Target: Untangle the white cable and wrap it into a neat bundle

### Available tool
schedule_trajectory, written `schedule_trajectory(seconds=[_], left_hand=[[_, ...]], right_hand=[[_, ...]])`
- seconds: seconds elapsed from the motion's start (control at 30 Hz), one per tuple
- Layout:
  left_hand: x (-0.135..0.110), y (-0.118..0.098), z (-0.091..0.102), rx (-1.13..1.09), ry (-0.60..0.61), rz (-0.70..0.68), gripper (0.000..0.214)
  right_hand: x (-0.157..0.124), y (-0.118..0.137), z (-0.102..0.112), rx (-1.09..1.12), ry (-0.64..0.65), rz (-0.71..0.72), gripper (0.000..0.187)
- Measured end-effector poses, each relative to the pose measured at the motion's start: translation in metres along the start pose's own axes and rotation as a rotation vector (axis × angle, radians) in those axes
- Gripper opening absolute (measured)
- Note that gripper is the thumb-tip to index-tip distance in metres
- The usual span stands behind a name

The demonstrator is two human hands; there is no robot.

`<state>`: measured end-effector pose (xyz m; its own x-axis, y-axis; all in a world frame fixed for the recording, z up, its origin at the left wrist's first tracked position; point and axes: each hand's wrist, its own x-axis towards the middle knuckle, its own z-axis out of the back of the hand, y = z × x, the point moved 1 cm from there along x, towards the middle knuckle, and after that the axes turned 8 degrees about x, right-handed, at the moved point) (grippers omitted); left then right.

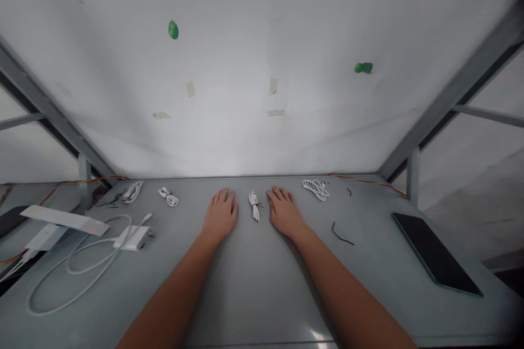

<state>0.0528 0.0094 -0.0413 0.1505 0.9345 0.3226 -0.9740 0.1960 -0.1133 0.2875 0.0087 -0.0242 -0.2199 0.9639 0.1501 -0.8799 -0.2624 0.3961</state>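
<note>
While left hand and right hand lay flat and empty on grey metal table, fingers spread, small bundled white cable with black tie sat between them, touching neither.

A small white cable, folded into a narrow hank and cinched near its middle by a black twist tie, lies flat on the grey bench just above the centre of the frame, its length running roughly top to bottom. It sits between the flat, open left hand and right hand, close to both but touching neither.
</note>
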Motion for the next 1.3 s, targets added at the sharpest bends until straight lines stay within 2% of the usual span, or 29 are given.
schedule_trajectory(seconds=[0.33, 1.3], left_hand=[[0.0008, -0.0024, 0.0054, 0.086, 0.035, -0.009, 0.048], [0.0017, -0.0031, 0.0080, 0.065, 0.058, 0.006, 0.050]], right_hand=[[0.0010, 0.0029, 0.0031, -0.022, 0.040, -0.031, 0.052], [0.0017, 0.0023, 0.0063, -0.005, 0.058, -0.038, 0.053]])
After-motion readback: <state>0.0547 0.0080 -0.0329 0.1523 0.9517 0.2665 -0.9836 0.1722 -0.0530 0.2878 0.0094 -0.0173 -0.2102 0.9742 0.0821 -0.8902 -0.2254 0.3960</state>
